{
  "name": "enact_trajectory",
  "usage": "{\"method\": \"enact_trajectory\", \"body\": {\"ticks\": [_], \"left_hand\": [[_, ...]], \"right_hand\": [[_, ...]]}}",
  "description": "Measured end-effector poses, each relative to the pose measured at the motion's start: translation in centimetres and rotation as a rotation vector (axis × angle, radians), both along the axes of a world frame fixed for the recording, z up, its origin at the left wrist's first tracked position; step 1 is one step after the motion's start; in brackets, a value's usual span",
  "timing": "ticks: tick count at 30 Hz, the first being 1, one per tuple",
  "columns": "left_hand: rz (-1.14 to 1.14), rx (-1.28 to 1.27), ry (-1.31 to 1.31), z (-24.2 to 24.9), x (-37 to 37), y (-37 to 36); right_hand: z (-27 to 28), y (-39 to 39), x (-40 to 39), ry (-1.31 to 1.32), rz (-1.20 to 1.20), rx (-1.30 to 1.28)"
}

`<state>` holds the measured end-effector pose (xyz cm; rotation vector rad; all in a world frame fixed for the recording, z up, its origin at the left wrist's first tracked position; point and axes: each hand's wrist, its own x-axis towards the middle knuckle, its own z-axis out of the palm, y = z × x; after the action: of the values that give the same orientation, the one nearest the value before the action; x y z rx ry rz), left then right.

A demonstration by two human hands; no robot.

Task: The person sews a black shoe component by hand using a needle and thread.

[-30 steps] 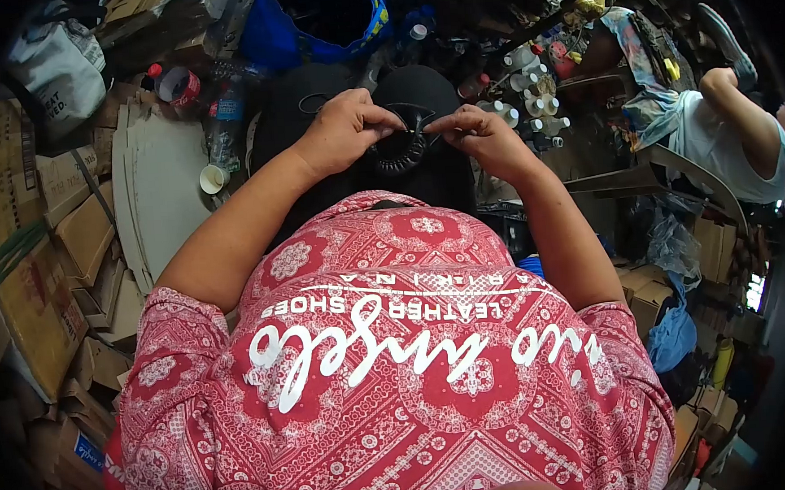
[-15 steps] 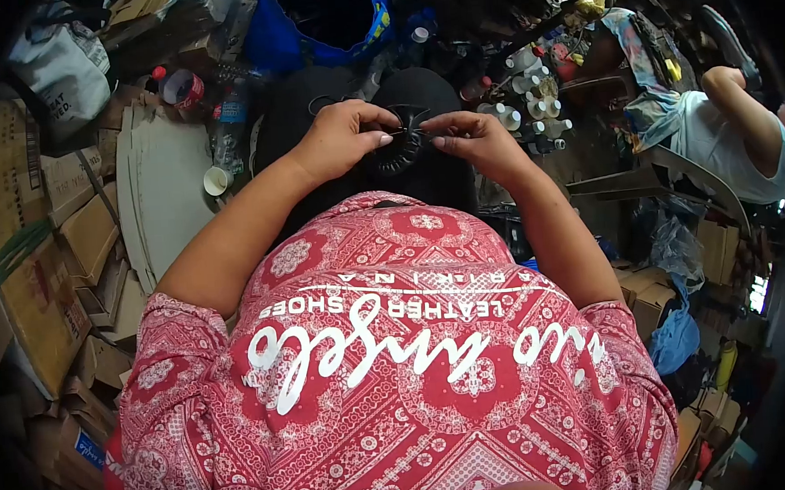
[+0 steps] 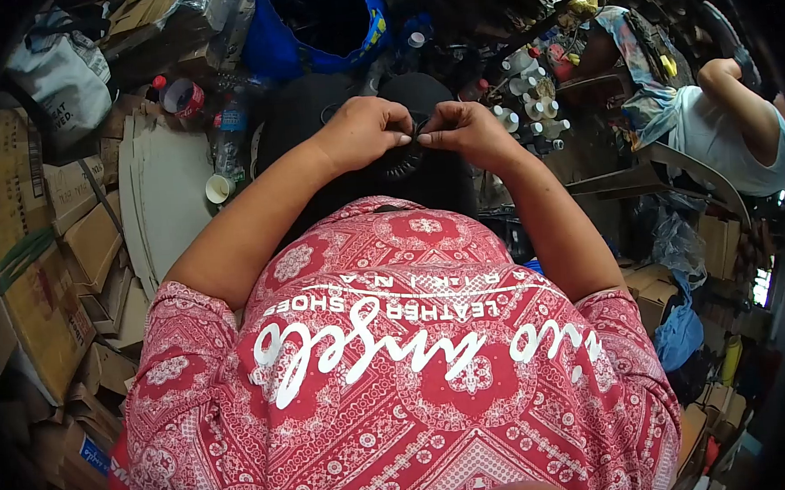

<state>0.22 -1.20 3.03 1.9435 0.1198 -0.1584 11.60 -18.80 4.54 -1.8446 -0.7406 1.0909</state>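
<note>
A black leather shoe [image 3: 403, 165] with a puckered, ribbed toe edge rests on my dark-clad lap, partly covered by my hands. My left hand [image 3: 369, 133] is closed in a pinch at the shoe's upper part, thumb against forefinger. From the other side my right hand [image 3: 464, 135] pinches too, its fingertips almost touching the left ones. A dark, thin loop shows between the fingertips; whether it is thread or leather I cannot make out. A fine black strand [image 3: 326, 112] curves beside my left hand.
A blue bag [image 3: 263, 37] stands ahead of my knees. Several small white-capped bottles [image 3: 532, 102] are at the right front. Cardboard boxes [image 3: 91, 241] and a grey-white sheet stack [image 3: 160, 187] fill the left. At the far right sits another person in a white shirt [image 3: 727, 130].
My two hands have come closer together, and their fingertips now nearly meet above the shoe. The ribbed toe edge is more covered than before.
</note>
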Motion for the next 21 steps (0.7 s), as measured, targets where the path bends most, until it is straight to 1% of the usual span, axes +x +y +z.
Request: {"method": "enact_trajectory", "body": {"ticks": [2,5,6,9,11,12,13,15,16,17,18,19,20,21], "left_hand": [[-0.065,0.221,-0.159,0.1,-0.1,1.0],[-0.048,0.21,-0.118,-0.2,-1.0,2.4],[-0.036,0.118,-0.041,-0.3,-1.3,2.4],[-0.032,0.161,-0.008,0.0,-1.4,1.5],[-0.041,0.18,0.005,0.4,-1.2,1.2],[-0.05,0.202,0.016,0.5,-1.1,1.0],[-0.05,0.201,0.015,0.3,-1.0,0.7],[-0.036,0.149,-0.001,-0.2,-0.8,0.4],[-0.034,0.149,0.001,-0.2,-0.8,0.5],[-0.097,0.208,-0.067,-0.1,-0.6,0.5],[-0.166,0.266,-0.137,0.0,-0.5,0.4],[-0.179,0.267,-0.14,0.0,-0.4,0.1],[-0.195,0.304,-0.154,0.0,-0.2,0.0],[-0.206,0.341,-0.169,0.0,-0.1,-0.1]], "right_hand": [[0.1,-0.2,0.4,0.027,0.015,-0.004],[0.0,-1.6,1.4,-0.047,-0.055,-0.005],[-0.5,-2.2,1.4,0.003,-0.079,0.032],[-1.6,-3.1,0.6,0.079,-0.103,0.089],[-2.1,-3.7,-0.5,0.035,-0.169,0.123],[-2.3,-4.3,-0.3,-0.228,-0.031,0.03],[-2.4,-4.9,-0.3,-0.23,-0.031,0.03],[-2.0,-6.1,-1.1,0.038,-0.137,-0.035],[-1.0,-6.4,-1.1,-0.02,-0.113,-0.011],[-0.1,-6.1,-0.9,-0.017,-0.114,-0.013],[0.9,-5.8,-0.5,-0.048,-0.155,0.082],[1.8,-5.6,0.1,-0.084,-0.203,0.179],[2.4,-4.8,1.2,-0.534,-0.07,0.138],[2.5,-3.9,1.8,-0.622,-0.101,0.07]]}}
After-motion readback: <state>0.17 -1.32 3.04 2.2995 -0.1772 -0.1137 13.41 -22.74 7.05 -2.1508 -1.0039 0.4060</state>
